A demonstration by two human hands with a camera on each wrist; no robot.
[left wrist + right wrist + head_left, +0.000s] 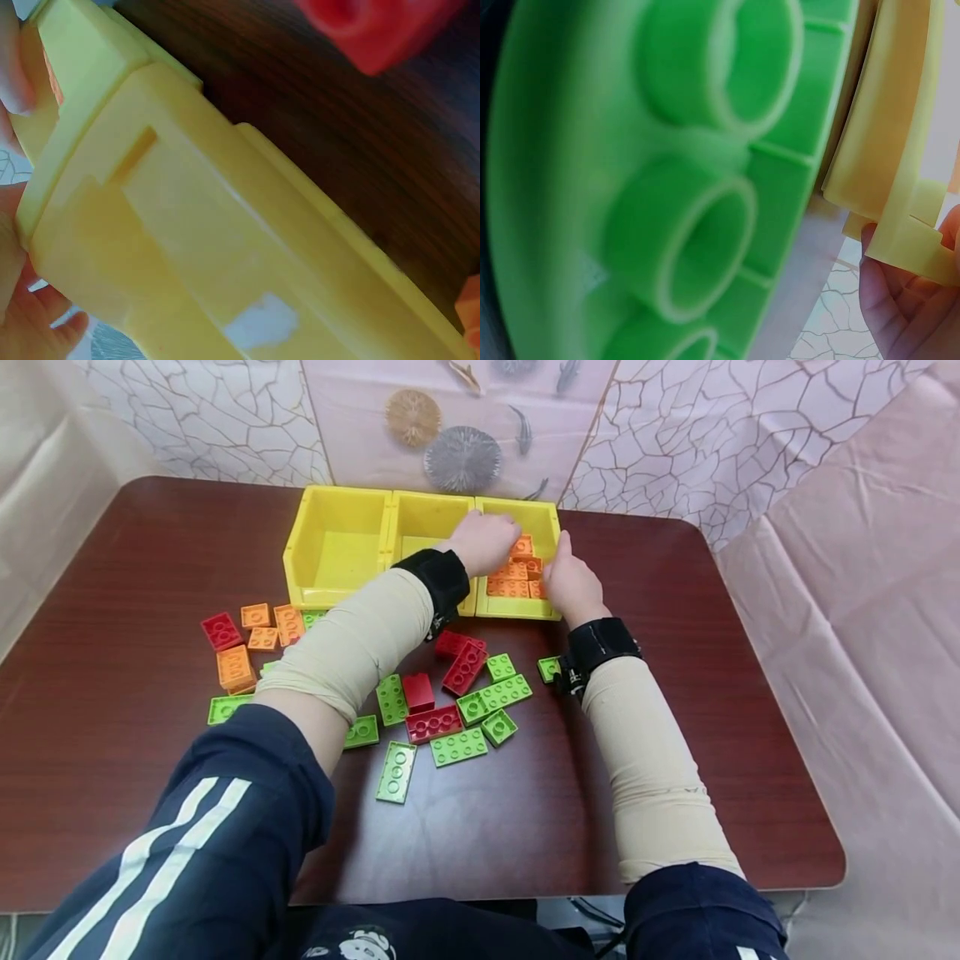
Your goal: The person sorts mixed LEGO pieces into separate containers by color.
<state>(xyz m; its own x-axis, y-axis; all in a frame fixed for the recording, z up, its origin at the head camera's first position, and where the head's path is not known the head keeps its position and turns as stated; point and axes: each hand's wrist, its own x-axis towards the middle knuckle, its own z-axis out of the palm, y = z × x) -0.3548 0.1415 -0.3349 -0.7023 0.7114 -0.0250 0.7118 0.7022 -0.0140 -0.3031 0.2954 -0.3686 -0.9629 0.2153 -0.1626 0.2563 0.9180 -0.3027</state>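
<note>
Three yellow bins stand joined in a row, and orange bricks (508,578) lie inside the right-hand yellow bin (517,607). My left hand (486,542) grips the wall between the middle bin (431,512) and the right one. Across from it, my right hand (576,583) holds the right bin's outer side, thumb pointing up along the wall. In the left wrist view, curled fingers (52,319) show at the bin's edge. Fingers (900,304) also press against the yellow bin's corner in the right wrist view, behind a large, close green brick (705,217).
The left bin (337,556) holds no bricks. Green bricks (459,747), red bricks (465,667) and loose orange bricks (236,668) lie scattered before the bins, partly hidden by my left forearm. One green brick (548,669) sits beside my right wrist. A patterned backdrop (360,410) rises behind the table.
</note>
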